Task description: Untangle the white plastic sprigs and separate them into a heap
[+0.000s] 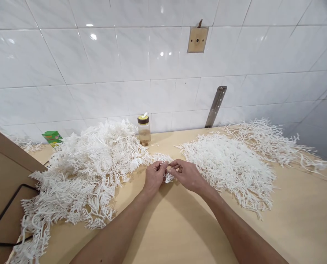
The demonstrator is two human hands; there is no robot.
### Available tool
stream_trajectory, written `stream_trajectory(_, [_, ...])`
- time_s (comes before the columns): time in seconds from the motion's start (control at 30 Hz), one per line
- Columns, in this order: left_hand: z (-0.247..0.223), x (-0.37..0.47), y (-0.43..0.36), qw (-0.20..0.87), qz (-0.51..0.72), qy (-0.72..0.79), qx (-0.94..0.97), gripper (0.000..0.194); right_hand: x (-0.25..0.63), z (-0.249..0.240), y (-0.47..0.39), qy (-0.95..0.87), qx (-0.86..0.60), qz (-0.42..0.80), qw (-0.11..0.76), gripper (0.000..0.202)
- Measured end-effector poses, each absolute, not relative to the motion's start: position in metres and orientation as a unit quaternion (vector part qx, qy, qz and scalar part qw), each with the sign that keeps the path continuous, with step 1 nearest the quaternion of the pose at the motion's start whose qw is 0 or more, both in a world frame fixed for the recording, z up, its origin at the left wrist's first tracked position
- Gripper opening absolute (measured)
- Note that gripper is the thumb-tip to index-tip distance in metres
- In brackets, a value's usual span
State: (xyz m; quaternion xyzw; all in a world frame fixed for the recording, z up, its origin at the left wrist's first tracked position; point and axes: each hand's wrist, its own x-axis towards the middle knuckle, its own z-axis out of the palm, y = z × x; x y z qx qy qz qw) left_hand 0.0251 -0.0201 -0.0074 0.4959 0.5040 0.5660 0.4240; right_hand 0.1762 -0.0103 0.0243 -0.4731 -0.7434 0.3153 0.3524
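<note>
Carefully pinched: white tuft held near bottle

Brownish liquid is contained in the capped bottle. To its front right, the tuft is pinched by the left hand; whether by the narrowed right hand too cannot be told. Left of the bottle, a green carton is partly hidden by heaped strands; right, a second heap is spread.

And here, the white piece is half lost behind the left hand; where the right hand meets it, too small to tell! Over there, the left heap covers the green box's foot, its print unreadable from here. Dark bits low in the bottle? No telling what! The carton runs off leftward, both forearms off the bottom.
</note>
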Motion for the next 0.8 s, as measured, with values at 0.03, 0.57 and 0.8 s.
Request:
stream_trajectory(0.03, [-0.006,0.025,-0.020,0.434,0.565,0.505,0.488,0.042,0.174,0.023,-0.011,-0.734,-0.478,0.326,0.357,0.024])
stream_trajectory(0.57, [0.001,0.010,-0.017,0.549,0.449,0.456,0.537,0.041,0.197,0.014,0.007,-0.636,-0.481,0.394,0.457,0.028])
stream_trajectory(0.8, [0.006,0.009,-0.018,0.531,0.396,0.486,0.570,0.037,0.193,0.013,0.005,-0.662,-0.475,0.355,0.458,0.025])
